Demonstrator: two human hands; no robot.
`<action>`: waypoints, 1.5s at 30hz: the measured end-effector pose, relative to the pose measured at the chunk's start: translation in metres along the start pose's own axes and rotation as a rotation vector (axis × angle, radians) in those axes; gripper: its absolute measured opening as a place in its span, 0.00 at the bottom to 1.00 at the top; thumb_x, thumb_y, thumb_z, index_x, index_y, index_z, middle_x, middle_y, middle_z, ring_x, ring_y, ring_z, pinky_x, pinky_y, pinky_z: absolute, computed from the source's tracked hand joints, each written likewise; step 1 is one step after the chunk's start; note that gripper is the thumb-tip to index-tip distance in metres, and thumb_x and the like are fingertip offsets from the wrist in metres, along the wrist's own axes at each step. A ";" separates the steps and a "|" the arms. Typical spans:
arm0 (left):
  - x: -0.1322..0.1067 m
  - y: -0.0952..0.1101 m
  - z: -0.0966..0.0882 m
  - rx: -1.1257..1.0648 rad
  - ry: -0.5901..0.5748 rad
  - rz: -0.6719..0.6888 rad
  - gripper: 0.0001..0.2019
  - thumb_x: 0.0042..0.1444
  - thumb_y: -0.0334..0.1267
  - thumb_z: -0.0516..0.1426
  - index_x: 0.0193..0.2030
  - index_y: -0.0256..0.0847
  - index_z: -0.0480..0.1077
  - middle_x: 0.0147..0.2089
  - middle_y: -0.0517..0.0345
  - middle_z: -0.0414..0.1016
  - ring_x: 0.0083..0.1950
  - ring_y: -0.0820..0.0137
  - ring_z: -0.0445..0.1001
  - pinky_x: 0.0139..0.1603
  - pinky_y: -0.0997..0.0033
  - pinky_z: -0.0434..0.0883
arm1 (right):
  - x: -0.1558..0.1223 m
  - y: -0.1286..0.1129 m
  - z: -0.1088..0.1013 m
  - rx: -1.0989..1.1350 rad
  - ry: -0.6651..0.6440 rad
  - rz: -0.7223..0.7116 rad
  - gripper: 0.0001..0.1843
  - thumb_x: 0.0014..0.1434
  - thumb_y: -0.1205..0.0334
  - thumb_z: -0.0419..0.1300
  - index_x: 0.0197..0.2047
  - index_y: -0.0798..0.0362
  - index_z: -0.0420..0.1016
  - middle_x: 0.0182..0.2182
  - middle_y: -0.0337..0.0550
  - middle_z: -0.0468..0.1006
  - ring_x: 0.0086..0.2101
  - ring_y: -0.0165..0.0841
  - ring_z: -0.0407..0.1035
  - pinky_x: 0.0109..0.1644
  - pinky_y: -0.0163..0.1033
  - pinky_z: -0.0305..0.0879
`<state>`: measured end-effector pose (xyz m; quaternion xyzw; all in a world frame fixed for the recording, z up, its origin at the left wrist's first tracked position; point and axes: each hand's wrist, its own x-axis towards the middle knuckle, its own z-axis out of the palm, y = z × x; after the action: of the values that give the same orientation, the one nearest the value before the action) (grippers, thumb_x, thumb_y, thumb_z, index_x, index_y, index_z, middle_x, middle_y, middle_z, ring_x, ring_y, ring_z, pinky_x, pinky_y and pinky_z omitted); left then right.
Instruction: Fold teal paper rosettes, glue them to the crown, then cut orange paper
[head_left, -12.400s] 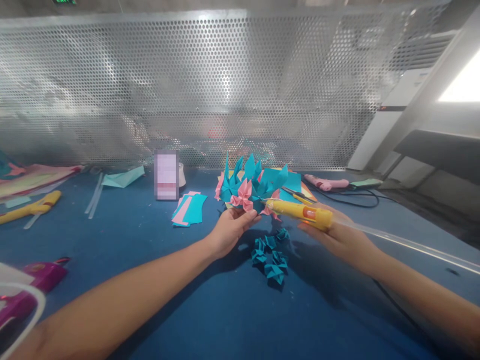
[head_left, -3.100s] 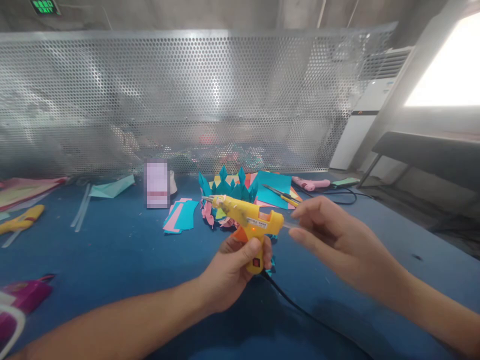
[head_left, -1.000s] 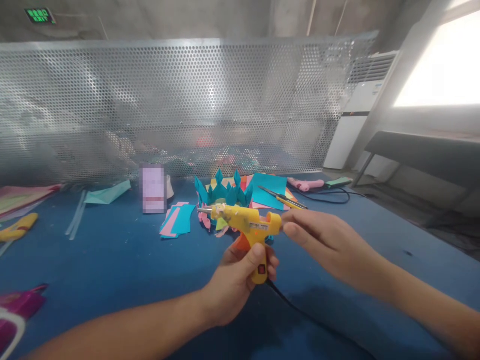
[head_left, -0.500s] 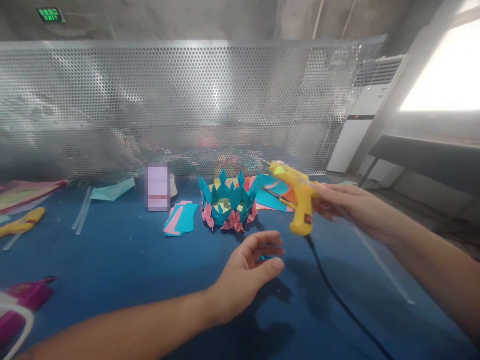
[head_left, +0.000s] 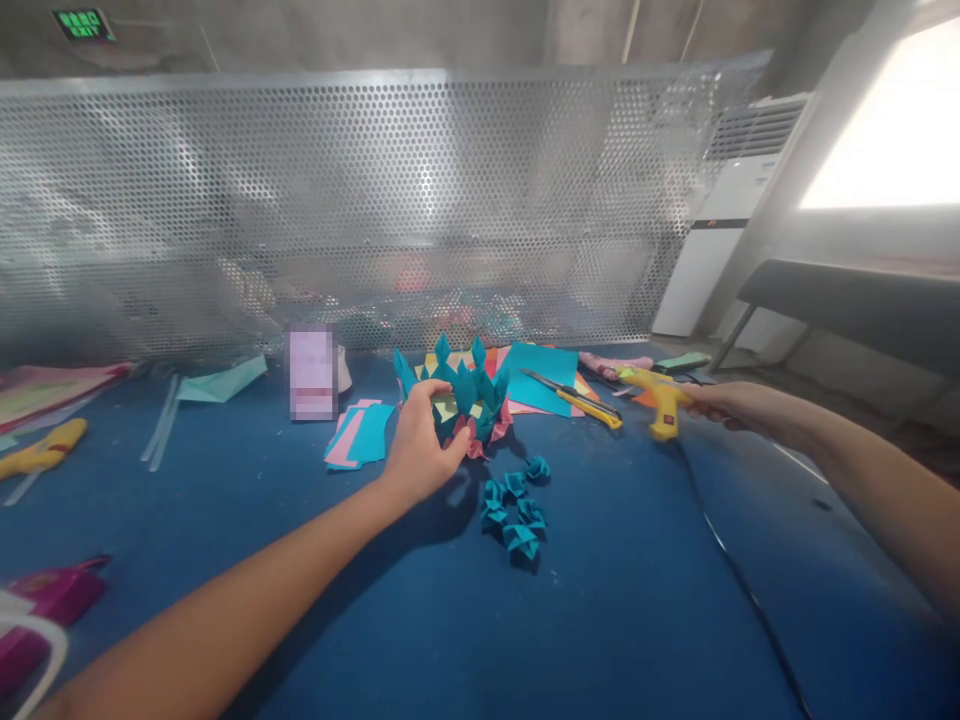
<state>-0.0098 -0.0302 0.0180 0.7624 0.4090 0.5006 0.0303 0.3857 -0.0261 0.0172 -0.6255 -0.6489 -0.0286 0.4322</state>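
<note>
A teal folded-paper crown with pink paper flowers round its base sits mid-table. My left hand is at its left side, fingers curled over the rim and thumb at the front near a pink flower; part of the crown is hidden behind it. In front of it lie several small teal folded-paper pieces in a loose cluster. To the right, my right hand grips a yellow hot glue gun, its nozzle pointing left and low over the table. A black cord trails from its handle.
Behind the crown are coloured paper sheets and a yellow utility knife. Small paper strips lie left, near a blurred upright box. A magenta tool and another yellow glue gun are far left. A perforated metal panel stands behind.
My left hand has moved left and forward onto the crown. My right hand has carried the glue gun right and lower. The utility knife and small teal pieces now show.
</note>
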 end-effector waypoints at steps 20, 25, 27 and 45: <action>0.012 -0.018 -0.008 0.271 -0.109 0.081 0.32 0.49 0.32 0.59 0.59 0.41 0.49 0.41 0.54 0.71 0.43 0.61 0.70 0.48 0.57 0.63 | -0.002 -0.134 -0.007 -0.009 -0.900 -0.385 0.37 0.51 0.42 0.60 0.62 0.44 0.58 0.58 0.49 0.63 0.52 0.43 0.64 0.50 0.44 0.66; 0.020 -0.035 -0.020 0.339 -0.085 0.113 0.30 0.50 0.31 0.58 0.59 0.41 0.51 0.43 0.52 0.71 0.46 0.61 0.70 0.51 0.57 0.62 | -0.033 -0.190 0.009 -0.111 -1.096 -0.475 0.49 0.42 0.38 0.64 0.65 0.39 0.52 0.65 0.50 0.48 0.61 0.56 0.48 0.57 0.58 0.56; 0.023 -0.043 -0.026 0.324 -0.112 0.125 0.31 0.49 0.30 0.58 0.59 0.40 0.51 0.45 0.51 0.70 0.48 0.61 0.70 0.51 0.58 0.63 | -0.037 -0.199 0.016 -0.148 -1.113 -0.499 0.51 0.40 0.37 0.65 0.65 0.38 0.51 0.64 0.52 0.49 0.60 0.59 0.47 0.55 0.61 0.56; 0.034 -0.076 -0.031 0.268 -0.081 0.156 0.32 0.50 0.32 0.59 0.60 0.41 0.50 0.43 0.53 0.68 0.48 0.62 0.70 0.53 0.57 0.63 | -0.036 -0.222 0.021 -0.117 -1.174 -0.617 0.27 0.48 0.68 0.62 0.52 0.45 0.67 0.47 0.44 0.69 0.47 0.40 0.63 0.43 0.39 0.62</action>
<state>-0.0736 0.0317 0.0235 0.8085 0.4100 0.4115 -0.0943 0.1834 -0.0902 0.0944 -0.3451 -0.9233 0.1594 -0.0556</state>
